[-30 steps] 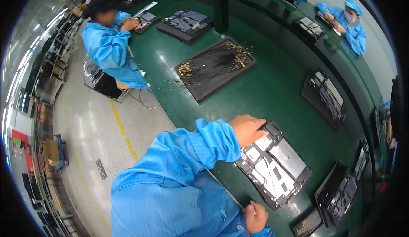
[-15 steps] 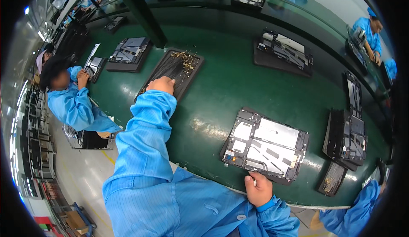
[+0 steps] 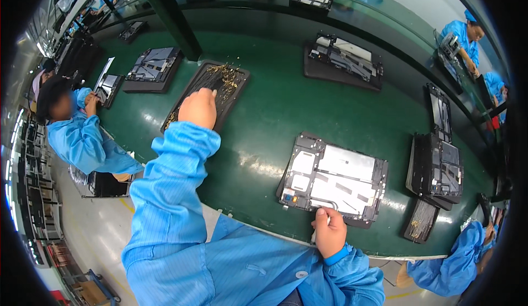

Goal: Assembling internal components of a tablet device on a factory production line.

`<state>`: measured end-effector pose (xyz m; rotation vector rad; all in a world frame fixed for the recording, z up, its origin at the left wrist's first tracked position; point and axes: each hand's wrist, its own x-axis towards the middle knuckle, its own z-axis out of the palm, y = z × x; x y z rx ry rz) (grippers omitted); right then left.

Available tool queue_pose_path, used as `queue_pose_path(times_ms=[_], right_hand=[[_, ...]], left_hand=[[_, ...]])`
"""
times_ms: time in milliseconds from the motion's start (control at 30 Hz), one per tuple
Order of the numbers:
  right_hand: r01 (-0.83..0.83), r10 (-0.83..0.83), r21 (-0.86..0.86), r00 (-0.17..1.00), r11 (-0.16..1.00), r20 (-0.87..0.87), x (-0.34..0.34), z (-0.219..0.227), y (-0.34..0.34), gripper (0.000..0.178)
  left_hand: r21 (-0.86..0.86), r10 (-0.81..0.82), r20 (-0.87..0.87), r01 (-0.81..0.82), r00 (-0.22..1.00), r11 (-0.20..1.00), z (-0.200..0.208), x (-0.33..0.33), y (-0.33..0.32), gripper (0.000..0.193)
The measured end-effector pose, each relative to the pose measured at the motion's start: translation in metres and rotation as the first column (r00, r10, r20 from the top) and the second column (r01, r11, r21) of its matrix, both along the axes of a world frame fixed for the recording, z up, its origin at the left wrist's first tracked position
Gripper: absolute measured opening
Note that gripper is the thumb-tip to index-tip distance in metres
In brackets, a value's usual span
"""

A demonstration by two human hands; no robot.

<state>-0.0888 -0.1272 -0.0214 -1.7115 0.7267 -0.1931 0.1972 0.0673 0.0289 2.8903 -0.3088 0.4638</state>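
Note:
My left hand (image 3: 198,108) reaches into a dark tray (image 3: 222,120) filled with thin black strips and small gold-coloured pieces (image 3: 227,80). Its fingers are curled down over the contents, and whatever is in them is hidden. My right hand (image 3: 330,233) is closed at the near edge of an opened flat electronic device (image 3: 344,163) with silver panels in a black frame. A small pale thing shows between its thumb and fingers, too little of it to name. That device lies on a dark board in front of me, slightly tilted to the right.
More opened devices lie at the far left (image 3: 152,65), far middle (image 3: 346,57) and in a stack at right (image 3: 440,166). A second small tray (image 3: 421,221) sits near the right edge. A green post (image 3: 170,17) rises behind my tray. Co-workers sit left and right.
My left hand has shifted slightly within the tray, its knuckles now raised. My right hand has come up a little against the device's near edge. The whole view has shifted slightly.

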Motion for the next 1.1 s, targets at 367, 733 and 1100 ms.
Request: queue_pose_path(times_ms=[367,733,1100], right_hand=[[0.116,-0.054,0.472,0.988,0.874,-0.144,0.008,0.027,-0.012,0.030],[-0.338,0.314,0.211,0.939,0.917,0.138,0.046,0.097,-0.021,0.024],[-0.357,0.362,0.098,0.931,0.929,-0.042,-0.010,0.053,-0.033,0.025]], left_hand=[[-0.150,-0.410,0.079,0.418,0.909,0.896,0.018,-0.049,-0.017,0.015],[-0.187,-0.791,0.197,0.814,0.579,0.550,0.037,-0.140,-0.038,0.026],[-0.291,-0.888,0.018,0.852,0.459,0.435,0.008,-0.165,-0.056,0.020]])
